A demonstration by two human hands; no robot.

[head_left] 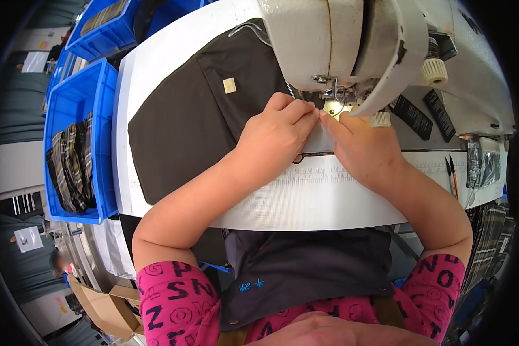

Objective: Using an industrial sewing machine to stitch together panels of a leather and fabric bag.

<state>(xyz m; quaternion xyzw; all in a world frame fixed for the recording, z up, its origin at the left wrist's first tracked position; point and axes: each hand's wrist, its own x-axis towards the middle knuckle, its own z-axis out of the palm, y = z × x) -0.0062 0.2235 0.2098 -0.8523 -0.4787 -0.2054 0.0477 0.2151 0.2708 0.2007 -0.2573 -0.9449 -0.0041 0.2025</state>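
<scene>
The left hand (275, 135) and right hand (368, 149) meet at the cloth (176, 124), grip closed or apart unclear; machine (305, 40) on tabletop (305, 207), bin (104, 173) beside.

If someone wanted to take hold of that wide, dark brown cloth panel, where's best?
Probably mid-left edge, coming from the person's left with fingers pinching it: there the thin, wide, dark brown cloth panel lies spread on the white tabletop, uncovered by the left hand and away from the bulky white sewing machine.
</scene>
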